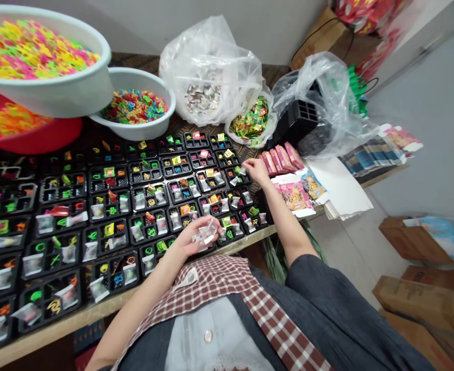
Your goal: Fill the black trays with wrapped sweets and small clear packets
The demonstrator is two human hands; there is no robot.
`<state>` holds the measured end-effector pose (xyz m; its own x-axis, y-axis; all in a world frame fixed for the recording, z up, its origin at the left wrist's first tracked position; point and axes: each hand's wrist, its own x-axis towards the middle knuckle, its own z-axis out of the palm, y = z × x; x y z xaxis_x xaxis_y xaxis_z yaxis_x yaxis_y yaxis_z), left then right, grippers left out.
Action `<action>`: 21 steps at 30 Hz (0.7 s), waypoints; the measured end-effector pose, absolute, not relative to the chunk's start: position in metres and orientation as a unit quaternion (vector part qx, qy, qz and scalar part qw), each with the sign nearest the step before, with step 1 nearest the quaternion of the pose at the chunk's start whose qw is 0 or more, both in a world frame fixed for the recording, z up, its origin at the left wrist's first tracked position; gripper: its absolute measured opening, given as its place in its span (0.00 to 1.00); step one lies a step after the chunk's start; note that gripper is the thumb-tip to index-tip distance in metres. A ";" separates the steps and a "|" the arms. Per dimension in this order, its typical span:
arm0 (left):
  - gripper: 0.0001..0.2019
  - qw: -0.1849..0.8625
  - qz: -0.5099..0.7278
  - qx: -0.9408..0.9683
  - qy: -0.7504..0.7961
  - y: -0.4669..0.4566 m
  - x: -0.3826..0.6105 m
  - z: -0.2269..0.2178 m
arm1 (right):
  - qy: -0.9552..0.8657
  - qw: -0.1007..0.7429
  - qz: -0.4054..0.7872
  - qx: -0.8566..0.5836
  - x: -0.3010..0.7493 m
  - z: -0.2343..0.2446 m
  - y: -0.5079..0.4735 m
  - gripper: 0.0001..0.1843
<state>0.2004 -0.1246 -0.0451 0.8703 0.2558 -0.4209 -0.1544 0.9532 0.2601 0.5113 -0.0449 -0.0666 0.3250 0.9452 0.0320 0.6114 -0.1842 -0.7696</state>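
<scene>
My left hand (196, 238) is near the table's front edge, palm up, fingers curled round a bunch of small clear plastic packets (206, 233). My right hand (254, 168) reaches out over the far right black trays (227, 178), its fingertips pinched on one small clear packet (239, 170) above a tray compartment. The black compartment trays cover the table in rows, each holding small coloured plastic pieces and a clear packet.
White basins (134, 129) and a red basin (33, 138) of coloured plastic pieces stand at the back left. Clear bags (211, 67) of packets lie behind the trays. Pink boxes (281, 158) and printed cards (300, 195) lie right. Cardboard boxes (420, 293) sit on the floor.
</scene>
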 end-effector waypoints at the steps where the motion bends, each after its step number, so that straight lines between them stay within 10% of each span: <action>1: 0.09 0.958 0.113 0.106 0.239 -0.123 0.200 -0.045 | -0.524 0.321 0.232 -0.754 0.526 -0.068 -0.040 0.13; 8: 0.11 0.948 0.158 0.104 0.256 -0.115 0.195 -0.048 | -0.498 0.179 0.236 -0.815 0.544 -0.075 -0.037 0.10; 14: 0.12 0.922 0.209 0.089 0.314 -0.106 0.194 -0.049 | -0.531 0.275 0.184 -0.780 0.495 -0.062 -0.057 0.11; 21: 0.10 0.907 0.223 0.048 0.355 -0.096 0.204 -0.042 | -0.684 0.347 0.468 -0.440 0.394 -0.049 -0.101 0.17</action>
<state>0.2037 -0.0965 -0.0420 0.6483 0.4376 -0.6231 -0.3693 0.8963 0.2453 0.3943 -0.1007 -0.0489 -0.3729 0.9258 0.0625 0.2769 0.1753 -0.9448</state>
